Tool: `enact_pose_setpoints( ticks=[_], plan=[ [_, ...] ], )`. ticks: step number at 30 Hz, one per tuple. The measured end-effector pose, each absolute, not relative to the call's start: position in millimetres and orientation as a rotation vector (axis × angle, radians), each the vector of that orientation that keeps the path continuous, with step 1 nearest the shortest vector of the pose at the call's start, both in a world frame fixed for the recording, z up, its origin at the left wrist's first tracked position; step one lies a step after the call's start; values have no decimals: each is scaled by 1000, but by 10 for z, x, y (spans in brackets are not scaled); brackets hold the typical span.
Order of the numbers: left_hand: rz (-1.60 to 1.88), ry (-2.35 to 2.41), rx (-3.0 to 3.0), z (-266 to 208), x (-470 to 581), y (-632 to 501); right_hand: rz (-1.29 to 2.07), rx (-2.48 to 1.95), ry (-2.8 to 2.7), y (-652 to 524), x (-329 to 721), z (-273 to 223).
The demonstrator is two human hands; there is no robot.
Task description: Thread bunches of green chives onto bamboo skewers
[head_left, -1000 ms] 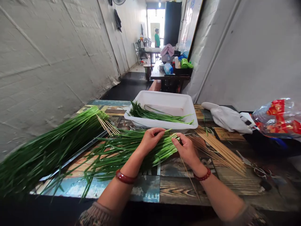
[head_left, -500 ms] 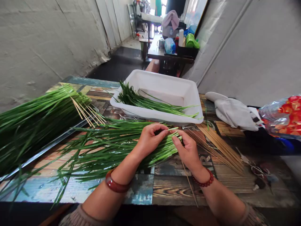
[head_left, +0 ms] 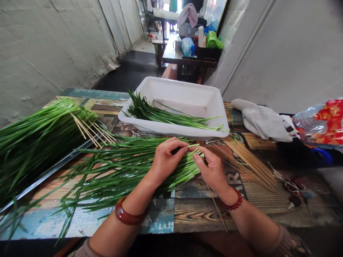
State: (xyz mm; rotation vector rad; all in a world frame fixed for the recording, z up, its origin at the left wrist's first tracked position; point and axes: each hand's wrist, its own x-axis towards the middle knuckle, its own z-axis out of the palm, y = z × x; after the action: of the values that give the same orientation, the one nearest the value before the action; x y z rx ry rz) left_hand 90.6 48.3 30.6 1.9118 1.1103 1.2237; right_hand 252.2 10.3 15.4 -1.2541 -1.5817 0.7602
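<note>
Long garlic chives (head_left: 120, 167) lie spread across the table, their pale cut ends pointing right. My left hand (head_left: 169, 157) is closed, thumb and forefinger pinching a chive stalk near its pale end. Facing it, my right hand (head_left: 211, 167) has its fingers closed around the pale ends of the chives. A thin bamboo skewer (head_left: 217, 208) comes out from beneath my right hand toward the front table edge; its other end is hidden. More chives (head_left: 166, 116) rest in a white plastic tub (head_left: 174, 129) behind my hands.
At left, a thick stack of chives (head_left: 32, 139) with skewers (head_left: 91, 132) through it lies in a metal tray (head_left: 53, 169). Loose bamboo skewers (head_left: 250, 164) fan out at right, near scissors (head_left: 291, 185), keys (head_left: 294, 201) and a grey cap (head_left: 264, 119).
The view has shifted slightly, so the table appears a little farther left. My hands keep nearly the same pinch at the chive ends.
</note>
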Motion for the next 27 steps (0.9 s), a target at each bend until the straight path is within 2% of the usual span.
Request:
enact_pose_setpoints(
  ticks=[27],
  plan=[
    [1284, 1174, 2211, 261, 903, 478, 812, -1247, -1564, 127, 2510, 108]
  ],
)
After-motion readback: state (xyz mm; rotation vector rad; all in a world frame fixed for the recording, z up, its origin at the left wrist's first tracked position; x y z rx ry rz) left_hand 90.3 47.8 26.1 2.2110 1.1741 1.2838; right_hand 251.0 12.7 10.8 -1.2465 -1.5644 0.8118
